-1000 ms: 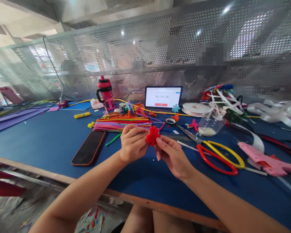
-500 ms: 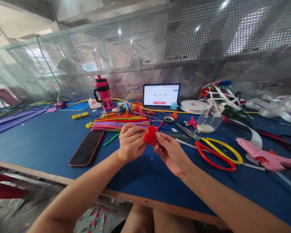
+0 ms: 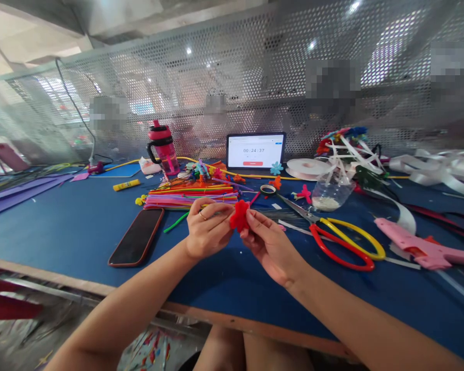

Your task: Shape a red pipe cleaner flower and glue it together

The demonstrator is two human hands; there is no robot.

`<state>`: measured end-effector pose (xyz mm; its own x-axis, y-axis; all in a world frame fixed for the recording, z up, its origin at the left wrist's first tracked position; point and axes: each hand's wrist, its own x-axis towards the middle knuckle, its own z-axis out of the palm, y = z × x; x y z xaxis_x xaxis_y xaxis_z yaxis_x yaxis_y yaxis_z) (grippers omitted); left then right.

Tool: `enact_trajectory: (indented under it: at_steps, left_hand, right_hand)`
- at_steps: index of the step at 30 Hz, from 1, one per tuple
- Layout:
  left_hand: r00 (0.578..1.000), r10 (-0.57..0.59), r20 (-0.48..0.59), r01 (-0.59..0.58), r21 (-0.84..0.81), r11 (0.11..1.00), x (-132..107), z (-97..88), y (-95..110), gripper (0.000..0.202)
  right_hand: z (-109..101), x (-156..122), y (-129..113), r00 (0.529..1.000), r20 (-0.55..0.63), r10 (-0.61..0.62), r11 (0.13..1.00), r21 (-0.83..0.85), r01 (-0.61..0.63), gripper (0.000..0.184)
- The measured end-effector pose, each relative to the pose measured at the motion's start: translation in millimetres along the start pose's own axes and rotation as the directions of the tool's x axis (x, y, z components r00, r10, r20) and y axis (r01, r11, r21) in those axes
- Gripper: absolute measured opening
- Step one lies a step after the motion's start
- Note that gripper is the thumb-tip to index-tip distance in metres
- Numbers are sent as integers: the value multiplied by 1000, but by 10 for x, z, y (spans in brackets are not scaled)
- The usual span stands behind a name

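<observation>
While left hand and right hand clamp fingers on one red flower, one phone lies nearby.

Your L hand: fingertips hidden behind red flower. Pink glue gun cut off at R edge, purple sheets at L. Behind mesh screen, blurred shapes you can't ID. Tablet: partly too tiny to read.
</observation>
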<state>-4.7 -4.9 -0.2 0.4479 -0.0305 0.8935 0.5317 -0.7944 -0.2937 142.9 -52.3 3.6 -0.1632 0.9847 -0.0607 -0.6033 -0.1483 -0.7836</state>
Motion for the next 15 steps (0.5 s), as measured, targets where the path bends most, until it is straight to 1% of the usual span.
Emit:
enact_trajectory:
  at_steps: [4,7,10,15]
  left_hand:
    - [1000,26,-1,-26,7,1000,2,-6,0,6]
    - [999,50,-2,-50,-1,999,-4,-7,-1,7]
    - [999,45,9,-45,-5,999,-14,-5,-1,7]
    - [999,39,11,-38,-7,999,-14,-6,-4,5]
  right_hand:
    - [13,-7,5,1000,-3,21,999,32,-20,26]
    - [3,-1,2,1000,7,24,1000,8,-24,26]
    - [-14,10,-2,999,30,29,999,-21,-29,27]
    - [-34,25,9,998,47,32,999,5,-33,26]
